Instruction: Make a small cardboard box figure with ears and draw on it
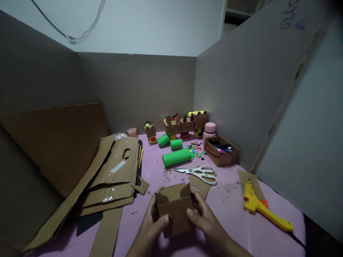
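A small brown cardboard box (175, 214), with an open top and pointed pieces standing at its upper corners, is held between both hands above the near part of the table. My left hand (154, 221) grips its left side, thumb on the front face. On the right side my right hand (205, 214) does the same, its thumb pressed on the front. The other fingers are partly hidden behind the box. Just beyond it lie white-handled scissors (199, 173) on a cardboard scrap (205, 189). A green paper tube (177, 157) lies farther back.
Flattened cardboard (115, 171) is stacked at the left. A yellow glue gun (264, 208) rests at the right on cardboard. Behind are short green tubes (176, 144), a box of pens (221, 151), a pink bottle (209, 131) and several cardboard-headed figures (173, 127). Tall grey panels enclose the pink-covered table.
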`<control>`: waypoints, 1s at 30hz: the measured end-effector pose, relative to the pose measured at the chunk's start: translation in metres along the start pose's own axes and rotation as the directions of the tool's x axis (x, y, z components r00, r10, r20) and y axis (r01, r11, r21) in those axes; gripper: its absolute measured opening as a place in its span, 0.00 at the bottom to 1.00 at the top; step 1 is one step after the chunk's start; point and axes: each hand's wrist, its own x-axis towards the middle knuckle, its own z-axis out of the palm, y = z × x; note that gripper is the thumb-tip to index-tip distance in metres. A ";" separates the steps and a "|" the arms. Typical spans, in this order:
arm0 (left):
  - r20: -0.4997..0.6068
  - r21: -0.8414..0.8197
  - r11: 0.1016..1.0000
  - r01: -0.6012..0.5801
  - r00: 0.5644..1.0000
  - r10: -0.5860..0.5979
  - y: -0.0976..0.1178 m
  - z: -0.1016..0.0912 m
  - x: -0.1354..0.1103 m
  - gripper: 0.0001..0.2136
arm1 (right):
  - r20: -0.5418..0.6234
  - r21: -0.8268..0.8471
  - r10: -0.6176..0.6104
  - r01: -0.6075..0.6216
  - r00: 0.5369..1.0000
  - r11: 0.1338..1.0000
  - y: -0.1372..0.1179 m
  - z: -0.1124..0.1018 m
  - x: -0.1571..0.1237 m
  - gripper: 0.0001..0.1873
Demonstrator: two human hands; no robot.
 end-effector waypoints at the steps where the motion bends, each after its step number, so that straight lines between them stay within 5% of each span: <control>1: -0.006 -0.004 1.000 -0.009 1.000 0.008 -0.001 0.000 0.000 0.41 | -0.001 -0.003 0.003 -0.003 1.000 1.000 0.000 0.000 0.000 0.40; 19: 0.017 -0.068 0.997 0.028 0.999 -0.027 0.002 0.002 0.000 0.35 | 0.062 0.008 -0.008 0.007 0.998 1.000 0.001 -0.003 0.001 0.41; 30: -0.020 -0.073 0.997 0.032 0.999 -0.033 0.001 0.003 0.001 0.39 | 0.044 0.024 -0.030 0.029 0.999 0.999 0.004 -0.003 0.003 0.40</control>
